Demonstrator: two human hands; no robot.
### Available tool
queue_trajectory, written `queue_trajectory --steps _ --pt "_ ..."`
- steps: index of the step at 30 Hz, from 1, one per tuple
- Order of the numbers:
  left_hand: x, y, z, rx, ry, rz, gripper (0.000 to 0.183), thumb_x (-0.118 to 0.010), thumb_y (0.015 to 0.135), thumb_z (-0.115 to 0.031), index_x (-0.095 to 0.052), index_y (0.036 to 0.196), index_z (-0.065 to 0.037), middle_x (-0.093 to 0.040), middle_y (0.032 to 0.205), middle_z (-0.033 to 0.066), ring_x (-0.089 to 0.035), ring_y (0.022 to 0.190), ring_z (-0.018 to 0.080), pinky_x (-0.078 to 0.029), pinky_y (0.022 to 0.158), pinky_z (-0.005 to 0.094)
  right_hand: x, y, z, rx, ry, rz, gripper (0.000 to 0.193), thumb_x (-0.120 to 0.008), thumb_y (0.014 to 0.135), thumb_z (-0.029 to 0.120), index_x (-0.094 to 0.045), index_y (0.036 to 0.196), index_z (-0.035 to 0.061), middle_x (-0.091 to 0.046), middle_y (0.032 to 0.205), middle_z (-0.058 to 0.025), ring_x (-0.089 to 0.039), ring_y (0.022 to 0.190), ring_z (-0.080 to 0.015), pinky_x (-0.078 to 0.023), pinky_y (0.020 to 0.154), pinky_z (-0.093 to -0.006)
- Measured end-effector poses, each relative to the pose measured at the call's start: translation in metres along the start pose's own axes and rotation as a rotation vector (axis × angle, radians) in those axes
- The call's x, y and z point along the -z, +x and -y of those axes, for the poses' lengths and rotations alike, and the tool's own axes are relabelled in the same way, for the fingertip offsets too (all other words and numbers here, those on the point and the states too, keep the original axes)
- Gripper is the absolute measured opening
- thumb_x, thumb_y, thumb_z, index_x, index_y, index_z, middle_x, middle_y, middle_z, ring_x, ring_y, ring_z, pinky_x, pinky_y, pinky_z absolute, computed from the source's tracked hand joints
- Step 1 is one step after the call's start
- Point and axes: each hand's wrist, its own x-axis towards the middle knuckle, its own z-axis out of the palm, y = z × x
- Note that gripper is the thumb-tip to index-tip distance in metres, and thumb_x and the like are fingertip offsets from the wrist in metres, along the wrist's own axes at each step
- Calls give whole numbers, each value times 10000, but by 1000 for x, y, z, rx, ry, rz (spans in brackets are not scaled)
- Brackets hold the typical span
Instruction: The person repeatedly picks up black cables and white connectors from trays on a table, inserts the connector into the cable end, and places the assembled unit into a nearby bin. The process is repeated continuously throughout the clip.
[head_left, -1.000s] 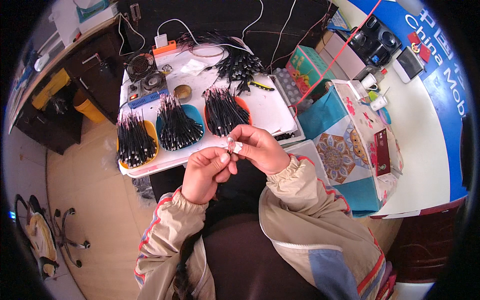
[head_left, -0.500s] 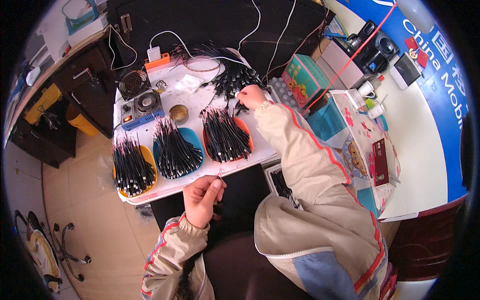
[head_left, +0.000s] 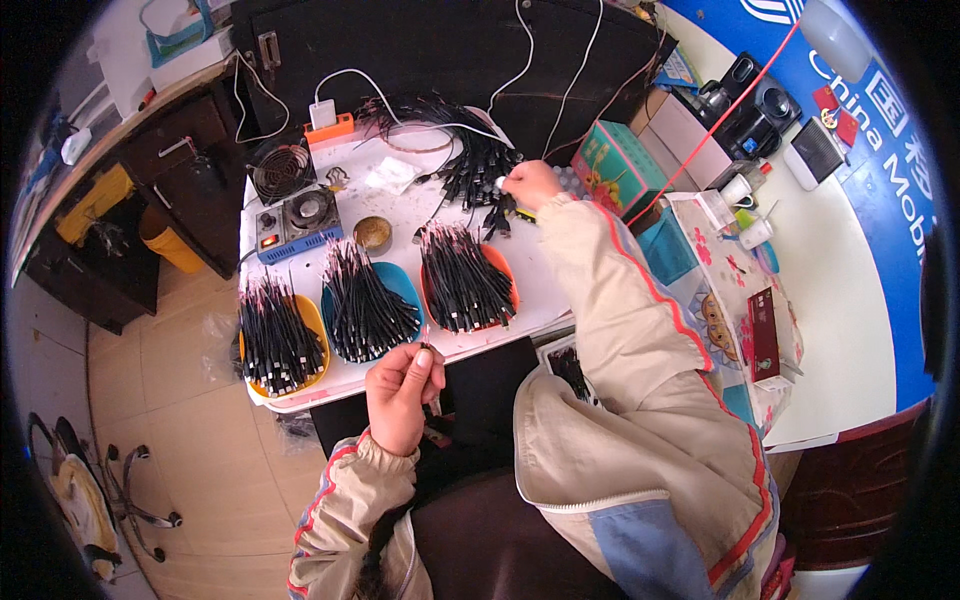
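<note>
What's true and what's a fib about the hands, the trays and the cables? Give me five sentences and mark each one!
1. The blue tray sits between the yellow tray and the orange tray. True.
2. The right hand is inside the yellow tray. False: it is by the loose cable pile toward the back of the table.
3. The left hand pinches thin wires. True.
4. The cables in the trays are mostly green. False: they are mostly black.
5. A white plug stands at the orange power strip. True.
</note>
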Motion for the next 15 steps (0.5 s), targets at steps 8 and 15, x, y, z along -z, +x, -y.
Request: queue_trajectory --steps 8,15 --pt "-30 31 -12 104 -272 124 164 -423 1002 -145 -536 983 -28 -620 1130 185 -659 931 253 -549 807 342 47 -219 96 275 593 155 134 -630 823 154 -572 783 40 -579 652 -79 -567 582 -163 -454 557 -331" --pt "-23 66 -67 -238 -105 111 179 -431 1004 -155 -536 924 -34 -626 1000 124 -505 617 107 -382 544 208 -58 -323 106 598 188 229 186 -626 831 227 -600 934 74 -612 838 -99 -614 819 -297 -506 674 -401"
